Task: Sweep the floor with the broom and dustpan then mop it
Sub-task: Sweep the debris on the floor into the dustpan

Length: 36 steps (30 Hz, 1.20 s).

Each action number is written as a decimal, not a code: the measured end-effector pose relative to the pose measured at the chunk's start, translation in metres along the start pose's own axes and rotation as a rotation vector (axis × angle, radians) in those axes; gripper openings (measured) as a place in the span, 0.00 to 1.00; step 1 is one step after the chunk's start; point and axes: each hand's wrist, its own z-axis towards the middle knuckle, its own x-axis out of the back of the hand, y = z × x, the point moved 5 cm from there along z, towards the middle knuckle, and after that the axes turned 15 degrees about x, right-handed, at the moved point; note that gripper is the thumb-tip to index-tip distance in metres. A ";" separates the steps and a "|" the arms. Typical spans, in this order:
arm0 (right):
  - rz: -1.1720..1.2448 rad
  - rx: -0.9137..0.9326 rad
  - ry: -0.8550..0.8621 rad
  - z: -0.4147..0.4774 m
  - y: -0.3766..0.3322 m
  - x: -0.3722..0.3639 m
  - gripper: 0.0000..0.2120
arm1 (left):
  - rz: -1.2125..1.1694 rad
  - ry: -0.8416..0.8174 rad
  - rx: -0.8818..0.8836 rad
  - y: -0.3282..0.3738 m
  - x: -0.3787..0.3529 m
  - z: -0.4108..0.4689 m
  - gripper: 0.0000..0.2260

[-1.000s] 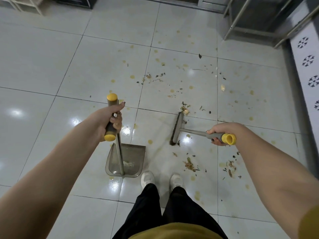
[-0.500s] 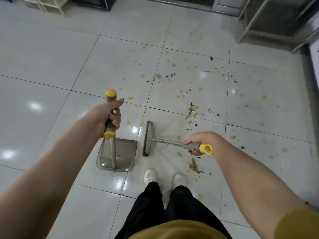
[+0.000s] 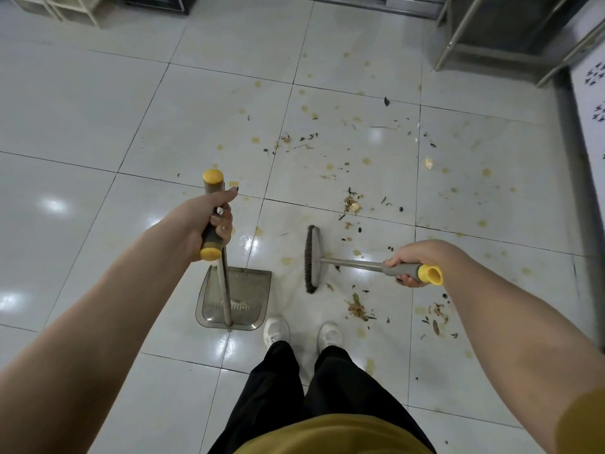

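Note:
My left hand [image 3: 206, 221] grips the grey and yellow handle of the upright dustpan, whose grey pan [image 3: 244, 298] rests flat on the white tiled floor [image 3: 98, 109] just left of my feet. My right hand [image 3: 414, 262] grips the grey handle of the short broom [image 3: 312, 258], yellow cap at the end. The broom's dark bristles stand on the floor a little right of the pan's mouth. Leaf scraps and crumbs [image 3: 358, 306] lie right of the broom, another small pile [image 3: 352, 204] lies beyond it, and yellow stains dot the tiles.
My white shoes [image 3: 302, 332] stand just behind the pan and broom. A metal rack [image 3: 465, 37] stands at the back right, a patterned wall panel [image 3: 594, 103] along the right edge, and a pale shelf unit [image 3: 65, 6] at the back left.
The broom head swept left across the tiles toward the dustpan, then drew slightly back to the right. The dustpan and my left hand stayed put.

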 end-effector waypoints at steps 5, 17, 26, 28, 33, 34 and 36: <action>-0.049 0.000 0.056 -0.010 0.007 0.032 0.10 | 0.023 -0.038 0.010 -0.007 -0.027 0.000 0.15; 0.130 0.033 -0.075 -0.022 0.010 0.043 0.12 | 0.085 -0.063 0.010 -0.021 -0.072 -0.001 0.15; 0.119 -0.035 -0.057 -0.015 0.050 0.063 0.12 | 0.068 -0.051 0.011 -0.020 -0.089 0.004 0.15; 0.109 -0.037 -0.026 -0.018 0.058 0.079 0.11 | 0.071 -0.041 0.009 -0.020 -0.092 0.005 0.15; 0.056 -0.021 0.016 -0.028 0.055 0.107 0.11 | 0.085 -0.024 -0.010 -0.013 -0.096 0.006 0.15; 0.047 -0.020 0.020 -0.029 0.051 0.109 0.12 | 0.083 -0.024 -0.013 -0.010 -0.096 0.007 0.15; 0.036 -0.014 0.019 -0.030 0.040 0.109 0.12 | 0.072 -0.024 -0.020 -0.006 -0.094 0.007 0.15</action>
